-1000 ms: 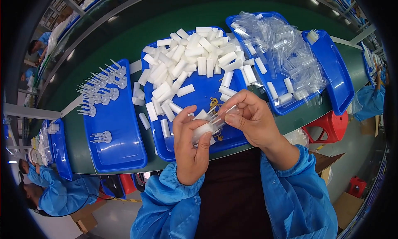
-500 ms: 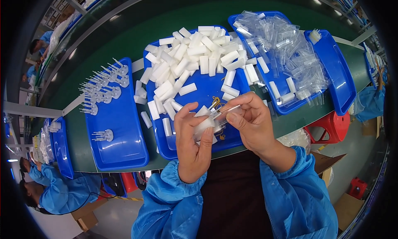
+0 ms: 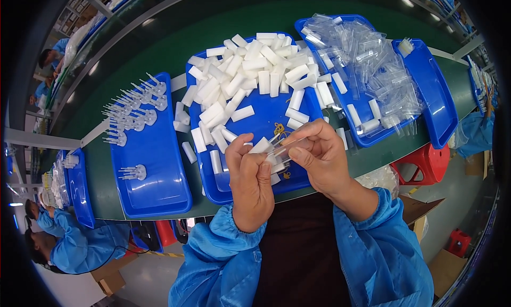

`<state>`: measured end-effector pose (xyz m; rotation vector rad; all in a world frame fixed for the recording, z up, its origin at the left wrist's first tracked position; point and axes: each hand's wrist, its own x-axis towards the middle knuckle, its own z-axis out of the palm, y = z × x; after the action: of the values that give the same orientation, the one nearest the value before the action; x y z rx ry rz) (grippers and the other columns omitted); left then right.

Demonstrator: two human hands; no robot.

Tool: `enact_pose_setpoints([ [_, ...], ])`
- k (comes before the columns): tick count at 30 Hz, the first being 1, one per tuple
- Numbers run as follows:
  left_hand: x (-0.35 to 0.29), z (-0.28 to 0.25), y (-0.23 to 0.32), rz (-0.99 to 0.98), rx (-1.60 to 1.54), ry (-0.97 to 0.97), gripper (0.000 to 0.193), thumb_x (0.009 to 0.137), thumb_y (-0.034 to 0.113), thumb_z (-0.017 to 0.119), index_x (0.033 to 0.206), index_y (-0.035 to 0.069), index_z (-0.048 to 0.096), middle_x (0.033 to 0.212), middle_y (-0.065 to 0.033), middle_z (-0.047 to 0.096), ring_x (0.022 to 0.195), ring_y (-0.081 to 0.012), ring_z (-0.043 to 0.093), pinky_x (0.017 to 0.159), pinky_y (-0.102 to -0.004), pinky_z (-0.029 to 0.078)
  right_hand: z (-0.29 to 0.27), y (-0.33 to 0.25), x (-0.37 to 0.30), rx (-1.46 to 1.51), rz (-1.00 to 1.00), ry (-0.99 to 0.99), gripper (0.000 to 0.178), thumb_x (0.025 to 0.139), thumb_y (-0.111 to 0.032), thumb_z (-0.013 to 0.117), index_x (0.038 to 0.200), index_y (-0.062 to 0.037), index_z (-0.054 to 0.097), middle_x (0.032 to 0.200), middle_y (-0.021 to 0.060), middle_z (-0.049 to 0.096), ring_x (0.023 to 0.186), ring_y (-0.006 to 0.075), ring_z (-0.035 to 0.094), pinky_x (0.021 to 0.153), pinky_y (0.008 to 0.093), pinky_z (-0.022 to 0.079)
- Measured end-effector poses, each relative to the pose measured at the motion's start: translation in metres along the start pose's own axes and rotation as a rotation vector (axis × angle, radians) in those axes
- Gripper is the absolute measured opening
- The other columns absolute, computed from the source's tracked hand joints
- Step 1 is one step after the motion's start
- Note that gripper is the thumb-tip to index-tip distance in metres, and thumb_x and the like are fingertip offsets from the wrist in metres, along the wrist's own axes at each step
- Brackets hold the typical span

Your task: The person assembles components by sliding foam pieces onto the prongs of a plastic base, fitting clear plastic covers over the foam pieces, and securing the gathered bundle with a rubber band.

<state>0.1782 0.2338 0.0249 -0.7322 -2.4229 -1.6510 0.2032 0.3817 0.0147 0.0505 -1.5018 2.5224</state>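
Note:
Over the front of the middle blue tray (image 3: 213, 192), both of my hands are closed around a clear plastic sleeve (image 3: 291, 146). My right hand (image 3: 324, 160) pinches its far right end between thumb and fingers. Thumb and bent fingers of my left hand (image 3: 249, 182) close at the sleeve's near left end and hide it. Whether a white block is inside that left grip cannot be seen. White foam-like blocks (image 3: 255, 64) are heaped in the middle tray, with a few yellow rubber bands (image 3: 279, 128) lying close beyond my fingers.
To the right, a blue tray (image 3: 367, 142) holds a pile of clear sleeves (image 3: 367, 56). Another blue tray (image 3: 439, 112) stands beyond it. On the left, a blue tray (image 3: 157, 192) carries white pronged parts (image 3: 136, 110). A red stool (image 3: 426, 166) stands at right; co-workers (image 3: 80, 243) sit at left.
My left fingers have curled tighter, and the white block that showed between them is now out of sight. The clear sleeve has turned slightly; my right hand keeps its pinch.

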Motion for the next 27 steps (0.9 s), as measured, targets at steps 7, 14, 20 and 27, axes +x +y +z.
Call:
enact_pose_setpoints([
  [7,0.003,-0.006,0.003,-0.062,-0.029,-0.091,0.010,0.087,0.005,0.052,0.096,0.002,0.049,0.124,-0.0211,0.036,0.098,-0.0323,0.046,0.086,-0.0386,0.041,-0.001,-0.011,0.008,-0.161,0.027,-0.054,0.022,0.083,-0.002,0.062,0.101,0.0003,0.049,0.098,0.0127,0.059,0.094,0.0166,0.061,0.080,0.0252,0.050],
  [14,0.004,-0.008,0.002,0.002,0.062,-0.136,0.024,0.077,-0.002,0.054,0.099,0.000,0.047,0.126,-0.0238,0.034,0.109,-0.0382,0.044,0.094,-0.0447,0.037,-0.001,-0.025,0.014,-0.227,0.053,-0.067,0.022,0.081,-0.002,0.065,0.099,0.0015,0.052,0.097,0.0121,0.060,0.092,0.0159,0.062,0.080,0.0250,0.049],
  [20,0.003,-0.005,-0.002,-0.065,-0.020,-0.110,0.023,0.077,-0.003,0.054,0.099,-0.001,0.047,0.126,-0.0244,0.035,0.111,-0.0380,0.043,0.095,-0.0459,0.036,-0.006,-0.043,0.021,-0.324,0.118,-0.105,0.020,0.080,-0.005,0.067,0.096,0.0005,0.055,0.091,0.0107,0.063,0.086,0.0148,0.063,0.076,0.0241,0.049],
  [27,0.002,-0.005,-0.003,-0.074,-0.028,-0.139,0.023,0.078,-0.003,0.053,0.099,-0.001,0.047,0.126,-0.0242,0.035,0.112,-0.0380,0.043,0.096,-0.0456,0.035,-0.011,-0.048,0.028,-0.575,0.034,-0.214,0.016,0.079,-0.009,0.069,0.087,-0.0016,0.058,0.082,0.0084,0.065,0.080,0.0113,0.061,0.072,0.0255,0.048],
])
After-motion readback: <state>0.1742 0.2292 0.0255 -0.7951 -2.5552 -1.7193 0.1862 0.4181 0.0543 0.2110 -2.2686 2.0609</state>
